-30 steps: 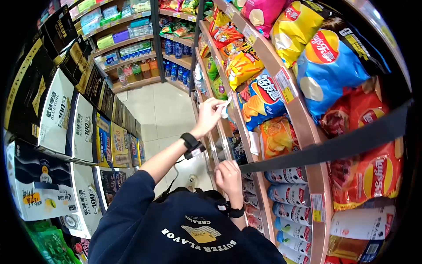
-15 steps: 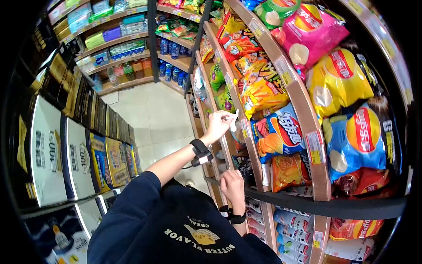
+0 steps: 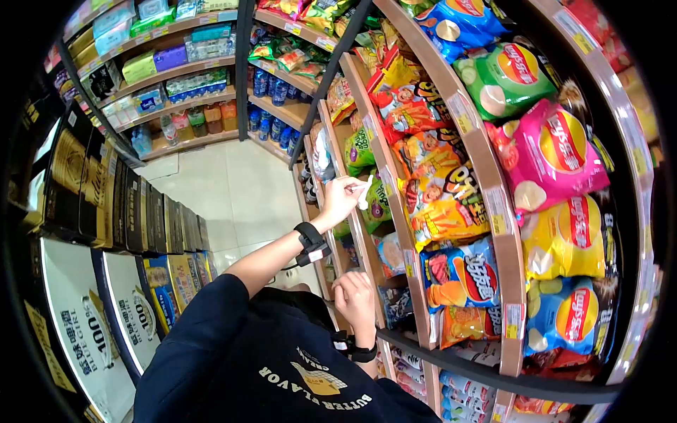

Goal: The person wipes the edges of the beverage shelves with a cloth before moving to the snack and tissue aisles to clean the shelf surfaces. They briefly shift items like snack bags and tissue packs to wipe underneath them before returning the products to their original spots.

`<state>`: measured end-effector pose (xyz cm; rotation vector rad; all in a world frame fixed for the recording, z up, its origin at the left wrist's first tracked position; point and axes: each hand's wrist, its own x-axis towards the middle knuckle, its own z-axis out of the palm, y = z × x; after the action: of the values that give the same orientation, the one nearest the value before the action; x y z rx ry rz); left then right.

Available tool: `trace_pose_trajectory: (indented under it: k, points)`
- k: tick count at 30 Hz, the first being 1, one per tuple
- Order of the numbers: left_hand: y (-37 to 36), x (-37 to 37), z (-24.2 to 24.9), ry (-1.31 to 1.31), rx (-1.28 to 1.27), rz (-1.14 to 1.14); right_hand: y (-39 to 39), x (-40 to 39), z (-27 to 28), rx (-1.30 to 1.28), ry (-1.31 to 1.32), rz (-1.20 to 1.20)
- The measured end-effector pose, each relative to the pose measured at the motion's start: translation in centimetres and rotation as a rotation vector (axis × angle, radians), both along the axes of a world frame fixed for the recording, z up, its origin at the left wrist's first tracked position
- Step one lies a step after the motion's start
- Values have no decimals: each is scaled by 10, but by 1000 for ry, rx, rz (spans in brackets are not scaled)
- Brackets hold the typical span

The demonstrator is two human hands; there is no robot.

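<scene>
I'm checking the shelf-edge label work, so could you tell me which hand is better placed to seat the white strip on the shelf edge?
Probably the left hand: its fingers already pinch the white strip against the shelf edge, while the right hand rests lower.

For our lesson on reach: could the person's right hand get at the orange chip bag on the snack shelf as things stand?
Probably yes. The right hand rests at the shelf edge, empty as far as can be seen, and the orange chip bag sits just above it at the open shelf front with nothing between them.
</scene>
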<state>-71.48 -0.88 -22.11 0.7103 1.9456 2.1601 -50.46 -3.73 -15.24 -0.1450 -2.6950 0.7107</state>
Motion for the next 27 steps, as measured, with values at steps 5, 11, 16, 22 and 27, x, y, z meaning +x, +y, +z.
trace_pose_trajectory:
  k: [5, 11, 16, 22, 27]
  points:
    - [22, -43, -10, -100, 67, 4, 33, -35, -8, -7, -1, 6]
    - [49, -116, 22, -31, -11, 64, 77, -81, 12, -2, 99, -58]
    - [72, -184, 25, 27, 6, 139, 102, -120, 21, -34, 142, -8]
    - [82, -237, 20, 49, -42, 201, 123, -144, 9, -19, 118, 29]
    - [88, -271, 24, 40, -53, 205, 131, -165, 5, -21, 116, 10]
